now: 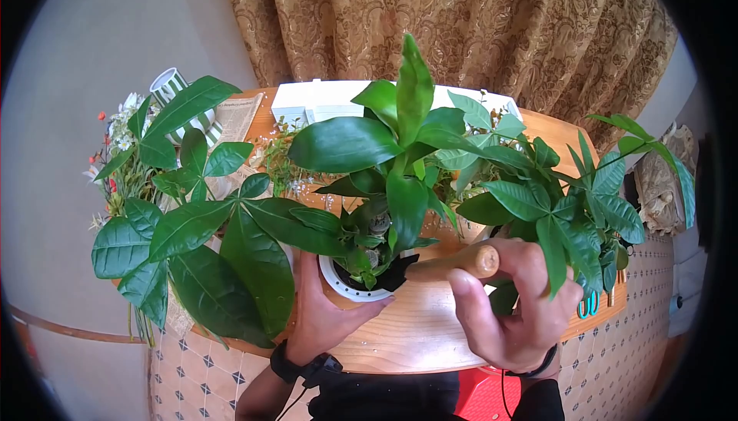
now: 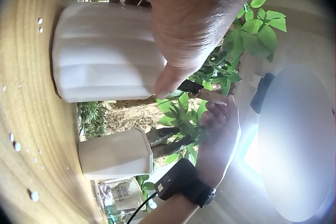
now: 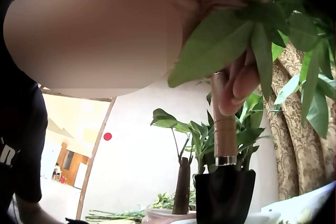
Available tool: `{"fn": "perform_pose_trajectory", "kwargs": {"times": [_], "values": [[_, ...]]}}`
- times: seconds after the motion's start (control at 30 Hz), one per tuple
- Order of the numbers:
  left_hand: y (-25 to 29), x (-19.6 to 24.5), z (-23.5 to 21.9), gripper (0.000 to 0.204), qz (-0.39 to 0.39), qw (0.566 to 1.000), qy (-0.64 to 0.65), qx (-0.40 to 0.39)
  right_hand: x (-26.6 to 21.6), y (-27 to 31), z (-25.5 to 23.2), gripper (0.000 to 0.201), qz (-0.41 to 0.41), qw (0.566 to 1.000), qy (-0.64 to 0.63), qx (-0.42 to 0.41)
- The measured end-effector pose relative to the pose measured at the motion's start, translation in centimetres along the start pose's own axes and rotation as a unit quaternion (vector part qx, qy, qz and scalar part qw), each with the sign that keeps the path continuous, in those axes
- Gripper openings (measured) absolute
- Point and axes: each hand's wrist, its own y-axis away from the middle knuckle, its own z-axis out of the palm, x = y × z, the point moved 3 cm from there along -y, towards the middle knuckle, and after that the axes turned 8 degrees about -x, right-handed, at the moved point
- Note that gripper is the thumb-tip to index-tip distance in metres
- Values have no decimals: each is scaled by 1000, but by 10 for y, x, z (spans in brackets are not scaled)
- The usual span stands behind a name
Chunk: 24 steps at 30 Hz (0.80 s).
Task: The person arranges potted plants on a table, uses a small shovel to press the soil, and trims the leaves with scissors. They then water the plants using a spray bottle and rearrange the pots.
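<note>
My left hand (image 1: 319, 313) holds a white plant pot (image 2: 105, 53) by its side, thumb along the rim. The pot stands upright on the wooden table, and a leafy green plant (image 1: 346, 144) grows from its dark soil. My right hand (image 1: 519, 309) grips a small trowel (image 3: 224, 192) by its wooden handle (image 1: 461, 262). The trowel's black blade points down at the right inside edge of the pot. In the head view the blade's tip is hidden within the rim.
Large-leaved plants stand left (image 1: 207, 244) and right (image 1: 553, 206) of the pot. A second white pot (image 2: 115, 153) stands close by. At the back are a white box (image 1: 300, 102) and a green-striped vase (image 1: 167, 87). Small white granules (image 2: 34, 196) dot the table.
</note>
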Motion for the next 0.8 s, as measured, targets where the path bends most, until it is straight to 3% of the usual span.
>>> {"fn": "perform_pose_trajectory", "kwargs": {"times": [0.07, 0.2, 0.27, 0.4, 0.57, 0.67, 0.8], "values": [[0, 0, 0, 101, 5, 1000, -4, 0, 3, 2, 2, 28, -13, 998, -13, 53], [1, -2, 1, 100, -2, 1000, 8, 2, 2, 1, 2, 28, -25, 998, -4, 54], [1, -3, 1, 100, -5, 1000, 6, 2, 0, 0, 2, 23, 1, 1000, 4, -4], [2, 0, 0, 101, -16, 1000, 1, 3, 2, -1, 1, 23, 1, 1000, 11, -5], [4, -3, 0, 102, -41, 999, 4, -2, 8, 0, 1, 27, -40, 996, -17, 81], [3, 0, 1, 102, -42, 999, 25, 4, 2, 0, -2, 28, -6, 999, -1, 35], [0, 5, -1, 101, -14, 1000, -15, 2, 3, 1, 0, 29, -27, 999, 28, 5]]}}
